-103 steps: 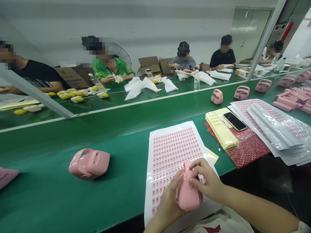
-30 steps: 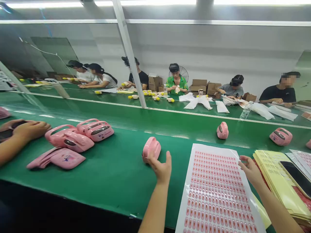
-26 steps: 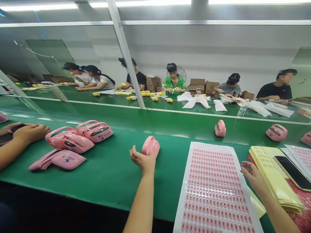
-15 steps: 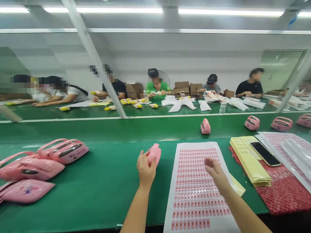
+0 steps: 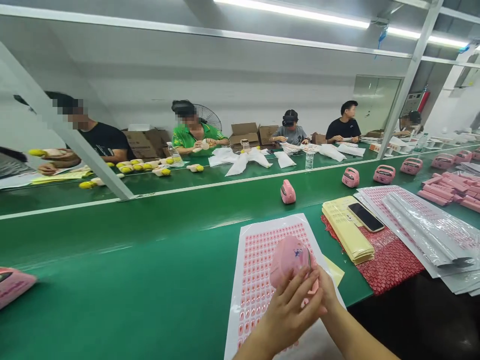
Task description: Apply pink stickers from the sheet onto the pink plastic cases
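A pink handled plastic device (image 5: 287,257), rounded and with a small blue print on its face, is held tilted above a sheet of pink oval stickers (image 5: 252,280). My right hand (image 5: 325,290) grips its handle side from the right, partly hidden behind the other hand. The fingers of my left hand (image 5: 290,310) are bent over the near side of the device, close against the right hand. Exactly what the fingertips press on is hidden.
Folded yellow sheets (image 5: 343,230) and a phone (image 5: 365,217) lie on red bubble wrap (image 5: 393,260) to the right. More pink devices (image 5: 288,192) stand along the green bench (image 5: 150,280). Co-workers sit across, behind white papers (image 5: 240,162) and yellow-tipped items (image 5: 161,171).
The view has swung right. My left hand has brought the pink device over the sticker sheet, and my right hand, empty before, has closed on it.
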The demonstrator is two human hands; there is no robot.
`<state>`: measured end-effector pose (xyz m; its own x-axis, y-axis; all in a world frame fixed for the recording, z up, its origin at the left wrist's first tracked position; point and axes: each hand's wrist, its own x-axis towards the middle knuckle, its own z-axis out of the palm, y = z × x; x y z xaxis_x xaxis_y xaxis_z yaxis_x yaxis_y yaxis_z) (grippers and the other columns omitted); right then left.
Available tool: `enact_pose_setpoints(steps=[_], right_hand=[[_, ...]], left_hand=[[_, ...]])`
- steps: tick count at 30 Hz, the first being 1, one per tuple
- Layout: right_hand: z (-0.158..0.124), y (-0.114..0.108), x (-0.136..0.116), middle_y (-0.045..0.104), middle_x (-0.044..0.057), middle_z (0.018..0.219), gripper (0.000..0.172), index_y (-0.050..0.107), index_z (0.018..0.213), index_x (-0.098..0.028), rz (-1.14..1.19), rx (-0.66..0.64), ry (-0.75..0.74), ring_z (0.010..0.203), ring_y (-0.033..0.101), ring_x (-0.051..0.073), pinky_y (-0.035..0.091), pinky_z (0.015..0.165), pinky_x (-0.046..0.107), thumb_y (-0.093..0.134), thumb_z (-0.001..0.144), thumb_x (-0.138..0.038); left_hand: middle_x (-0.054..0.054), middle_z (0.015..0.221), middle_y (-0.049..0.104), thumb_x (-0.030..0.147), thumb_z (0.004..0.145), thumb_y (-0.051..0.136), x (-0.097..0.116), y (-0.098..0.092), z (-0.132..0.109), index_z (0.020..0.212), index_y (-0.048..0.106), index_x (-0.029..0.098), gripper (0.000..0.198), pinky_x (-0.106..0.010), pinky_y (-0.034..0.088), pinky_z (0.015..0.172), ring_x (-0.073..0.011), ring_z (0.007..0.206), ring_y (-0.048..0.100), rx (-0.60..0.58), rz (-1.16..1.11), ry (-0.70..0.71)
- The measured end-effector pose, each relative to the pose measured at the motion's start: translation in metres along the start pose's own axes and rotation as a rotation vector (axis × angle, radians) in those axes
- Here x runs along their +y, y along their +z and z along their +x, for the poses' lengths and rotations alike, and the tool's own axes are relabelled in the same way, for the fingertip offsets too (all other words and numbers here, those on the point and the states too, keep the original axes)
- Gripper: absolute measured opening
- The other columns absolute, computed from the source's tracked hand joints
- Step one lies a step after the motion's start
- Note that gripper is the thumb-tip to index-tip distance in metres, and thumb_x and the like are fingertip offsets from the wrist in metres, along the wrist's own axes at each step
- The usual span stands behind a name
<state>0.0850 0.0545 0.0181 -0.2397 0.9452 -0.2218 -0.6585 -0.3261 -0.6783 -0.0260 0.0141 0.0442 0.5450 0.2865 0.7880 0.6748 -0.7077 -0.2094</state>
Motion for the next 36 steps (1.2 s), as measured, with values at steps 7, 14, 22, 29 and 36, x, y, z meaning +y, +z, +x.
enact_pose_setpoints(steps=[7, 14, 22, 29, 36], right_hand=[[0.012, -0.019, -0.012, 0.065, 0.003, 0.071, 0.023, 0.065, 0.071, -0.018, -0.071, -0.033, 0.036, 0.069, 0.057, 0.019, 0.045, 0.066, 0.031, 0.068, 0.059, -0.037], [0.019, -0.034, -0.02, 0.065, 0.002, 0.095, 0.021, 0.067, 0.084, -0.028, -0.525, -0.115, -0.142, 0.097, 0.055, 0.024, 0.042, 0.083, 0.038, 0.057, 0.07, -0.041], [0.065, -0.051, -0.123, 0.054, 0.009, 0.119, 0.034, 0.057, 0.113, -0.017, -1.286, 0.364, -0.388, 0.11, 0.049, 0.023, 0.038, 0.093, 0.035, 0.048, 0.081, -0.025], [0.11, -0.102, -0.174, 0.055, 0.008, 0.11, 0.027, 0.053, 0.107, -0.014, -1.478, 0.676, -0.101, 0.094, 0.055, 0.02, 0.047, 0.08, 0.039, 0.051, 0.085, -0.029], [0.126, -0.105, -0.164, 0.055, 0.007, 0.109, 0.025, 0.053, 0.106, -0.015, -1.558, 0.743, -0.089, 0.094, 0.055, 0.018, 0.047, 0.08, 0.039, 0.049, 0.086, -0.03]], left_hand=[[-0.01, 0.126, 0.045, 0.038, 0.076, 0.055, 0.027, 0.021, -0.014, 0.118, 0.042, 0.026, 0.046, -0.047, 0.031, 0.098, -0.0273, 0.119, 0.039, 0.503, -0.996, -1.344], [-0.012, 0.107, 0.062, 0.055, 0.058, 0.067, 0.026, 0.033, -0.014, 0.097, 0.063, 0.017, 0.055, -0.045, 0.032, 0.098, -0.0333, 0.115, 0.043, 0.419, -1.958, -1.76], [-0.01, 0.1, 0.066, 0.052, 0.078, 0.045, 0.014, 0.045, -0.039, 0.103, 0.062, 0.02, 0.044, -0.046, 0.036, 0.095, -0.0281, 0.1, 0.057, 0.631, -2.322, -1.486], [-0.008, 0.092, 0.069, 0.034, 0.078, 0.052, -0.03, 0.045, -0.067, 0.114, 0.053, 0.029, 0.036, -0.053, 0.048, 0.076, -0.0297, 0.086, 0.063, 0.817, -2.043, -1.681], [-0.007, 0.09, 0.069, 0.027, 0.077, 0.054, -0.021, 0.048, -0.059, 0.119, 0.049, 0.026, 0.042, -0.048, 0.05, 0.076, -0.0265, 0.081, 0.065, 0.871, -1.907, -1.79]])
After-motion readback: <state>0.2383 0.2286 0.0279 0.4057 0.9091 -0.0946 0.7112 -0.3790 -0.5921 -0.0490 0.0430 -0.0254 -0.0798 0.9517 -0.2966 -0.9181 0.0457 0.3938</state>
